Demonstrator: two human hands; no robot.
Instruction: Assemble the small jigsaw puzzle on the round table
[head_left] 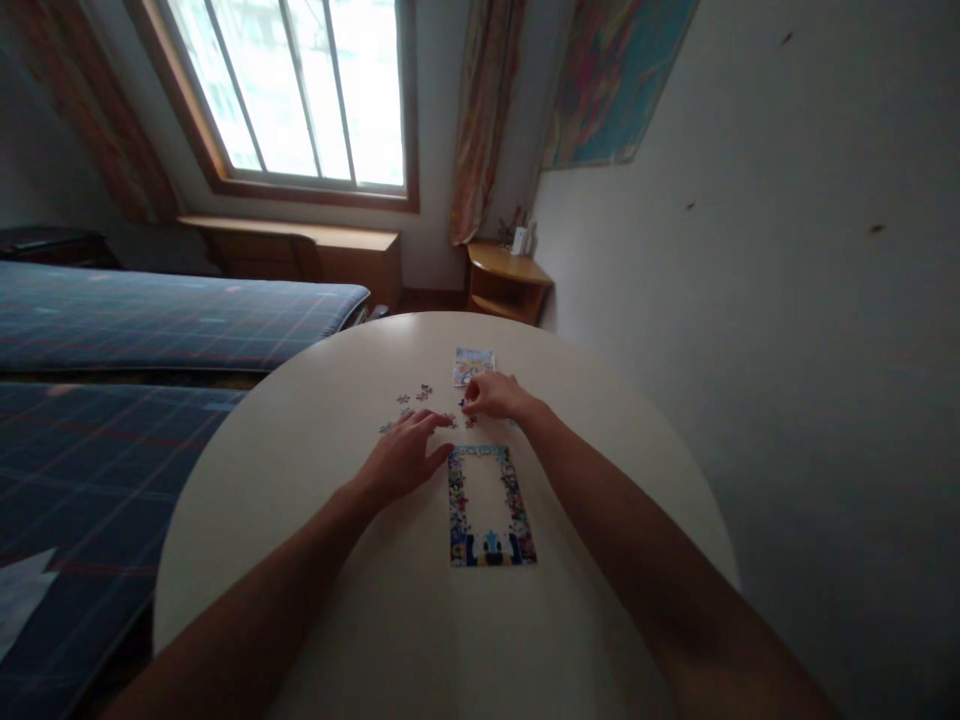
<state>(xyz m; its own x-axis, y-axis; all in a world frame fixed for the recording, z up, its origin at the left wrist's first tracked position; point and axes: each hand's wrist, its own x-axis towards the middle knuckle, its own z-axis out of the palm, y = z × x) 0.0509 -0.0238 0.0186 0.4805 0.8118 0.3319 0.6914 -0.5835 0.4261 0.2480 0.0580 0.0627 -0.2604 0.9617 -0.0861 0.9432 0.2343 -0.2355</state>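
Note:
A partly built jigsaw puzzle (pixel 492 548) lies on the round white table (pixel 360 620), its border joined around a bare middle. My left hand (pixel 403 452) rests open just beyond its upper left corner, fingers stretched over loose puzzle pieces (pixel 424 393) and the thumb close to the corner. Farther right, the fingers of my right hand (pixel 493 396) are pinched together at a small dark blue puzzle piece (pixel 462 403). A red-toned piece (pixel 470 422) lies just below those fingertips. Behind my right hand is a small picture card (pixel 472 362), partly covered by it.
Two beds with blue plaid covers (pixel 172 315) stand to the left of the table. A white wall (pixel 810 380) runs along the right. At the back are a wooden desk (pixel 330 236) under the window and a corner shelf (pixel 506 265).

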